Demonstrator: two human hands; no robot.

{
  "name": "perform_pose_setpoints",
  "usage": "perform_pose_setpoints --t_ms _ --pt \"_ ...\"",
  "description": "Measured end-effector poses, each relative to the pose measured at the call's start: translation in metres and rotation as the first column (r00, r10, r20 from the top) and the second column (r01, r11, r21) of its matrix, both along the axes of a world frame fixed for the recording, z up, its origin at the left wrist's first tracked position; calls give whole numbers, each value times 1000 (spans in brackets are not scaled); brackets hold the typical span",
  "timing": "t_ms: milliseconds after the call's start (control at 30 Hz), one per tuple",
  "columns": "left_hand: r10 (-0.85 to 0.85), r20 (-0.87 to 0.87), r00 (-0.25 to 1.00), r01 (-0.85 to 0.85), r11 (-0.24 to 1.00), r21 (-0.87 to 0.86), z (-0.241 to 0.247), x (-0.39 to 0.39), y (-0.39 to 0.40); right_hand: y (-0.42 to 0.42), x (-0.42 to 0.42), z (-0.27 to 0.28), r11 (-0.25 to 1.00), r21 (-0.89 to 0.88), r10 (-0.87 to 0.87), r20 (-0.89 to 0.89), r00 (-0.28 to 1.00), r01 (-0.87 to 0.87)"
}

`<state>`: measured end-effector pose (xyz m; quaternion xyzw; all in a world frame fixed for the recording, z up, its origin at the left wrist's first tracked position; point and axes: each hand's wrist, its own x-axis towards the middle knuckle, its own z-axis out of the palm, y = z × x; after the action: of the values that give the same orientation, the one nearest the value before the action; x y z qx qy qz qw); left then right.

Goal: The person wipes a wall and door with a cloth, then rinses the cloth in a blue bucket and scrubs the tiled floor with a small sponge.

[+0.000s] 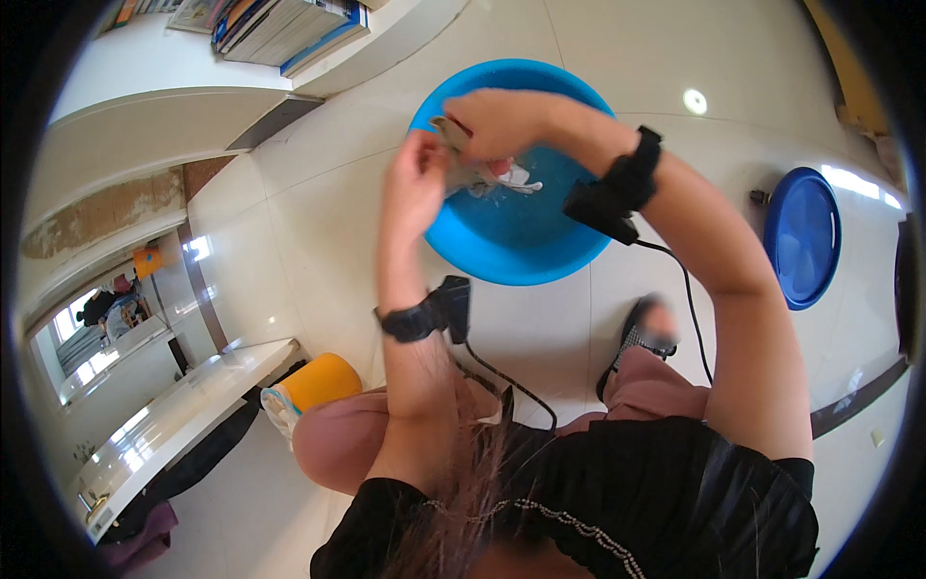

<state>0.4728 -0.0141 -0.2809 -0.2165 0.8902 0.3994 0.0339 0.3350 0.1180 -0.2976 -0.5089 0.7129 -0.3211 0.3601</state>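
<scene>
A blue plastic basin (506, 268) stands on the tiled floor with water in it. Over its left part, my right hand (499, 123) grips a light-coloured wet cloth (466, 174). My left hand (419, 174) is at the basin's left rim, fingers curled on the same cloth; blur hides its fingertips in part. The lower part of the cloth hangs to the water, where a white piece with a pinkish-red patch shows. Each wrist wears a black strap with a cabled device.
A dark blue plastic lid or stool (803, 239) is on the floor at the right. A yellow bin (322, 380) stands by my left knee, near a white shelf edge (195, 412). Books (289, 32) lie on a white shelf at upper left. Black cables run from both wrists.
</scene>
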Motion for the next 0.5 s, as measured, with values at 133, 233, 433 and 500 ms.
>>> perform_pose_setpoints --t_ms 133,233,433,500 --pt "87 219 972 -82 996 -34 -127 20 -12 -22 17 -83 946 307 -111 0 994 106" --pt "37 243 969 -70 989 130 -158 24 14 -4 35 -136 919 346 -164 -93 982 187" --pt "-73 -106 992 61 991 -120 -126 26 31 -18 15 -62 998 33 -61 94 994 58" --pt "149 -178 973 -102 963 251 -106 22 13 -14 1 -21 996 -80 -15 318 948 42"
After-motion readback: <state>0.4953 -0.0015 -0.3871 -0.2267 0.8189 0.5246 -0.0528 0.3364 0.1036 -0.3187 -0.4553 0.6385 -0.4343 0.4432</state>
